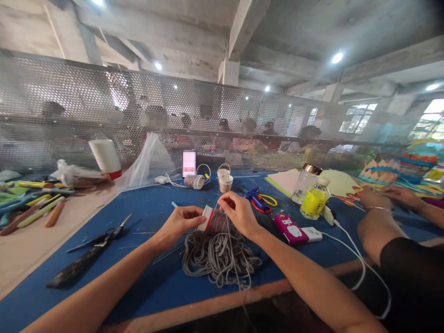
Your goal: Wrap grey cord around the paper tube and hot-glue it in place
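My left hand (pixel 185 223) grips the rim of a paper cup (pixel 209 218) that lies on its side, its body wound with grey-brown cord. At the cup's far side my right hand (pixel 238 212) pinches a strand of grey cord (pixel 233 252), thumb and forefinger together. That strand runs down over the table's front edge. Under the cup sits a loose heap of grey cord (pixel 218 263) on the blue tabletop (pixel 138 277). Behind my hands stand a small cup-shaped basket with a handle (pixel 225 179) and a cord-wrapped cup (pixel 194 181) lying on its side.
Black-handled scissors (pixel 93 252) lie left. Blue pliers (pixel 253 196), a magenta power bank (pixel 290 228) with a white cable, a glass jar (pixel 303 185) and a yellow bottle (pixel 315 199) are right. A phone (pixel 189 163) stands behind. Another person's hands (pixel 376 199) work at far right.
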Tool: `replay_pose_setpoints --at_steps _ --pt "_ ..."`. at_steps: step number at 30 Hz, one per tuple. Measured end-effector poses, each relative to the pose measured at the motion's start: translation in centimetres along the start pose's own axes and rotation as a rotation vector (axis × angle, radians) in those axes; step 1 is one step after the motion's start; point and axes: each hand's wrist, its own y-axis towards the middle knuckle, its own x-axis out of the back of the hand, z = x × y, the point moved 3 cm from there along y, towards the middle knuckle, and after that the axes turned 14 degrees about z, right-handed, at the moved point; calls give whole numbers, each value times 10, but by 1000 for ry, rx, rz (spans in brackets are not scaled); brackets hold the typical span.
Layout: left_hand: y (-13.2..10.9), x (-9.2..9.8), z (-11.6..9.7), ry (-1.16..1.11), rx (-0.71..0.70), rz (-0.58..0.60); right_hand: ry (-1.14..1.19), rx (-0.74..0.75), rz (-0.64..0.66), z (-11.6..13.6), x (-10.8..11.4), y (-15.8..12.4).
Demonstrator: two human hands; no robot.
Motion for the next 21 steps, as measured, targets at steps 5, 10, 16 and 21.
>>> replay_pose_setpoints --at_steps 5,10,16,21 --pt "-1 0 0 13 -3 8 -10 -1 -10 -1 -1 0" --pt "-1 -1 -1 5 12 16 -33 -15 1 -1 -2 0" --pt "-1 -1 0 8 6 12 -89 -39 6 -4 -3 0" --pt "-2 -1 -2 19 5 6 -131 -50 0 -6 -4 0"
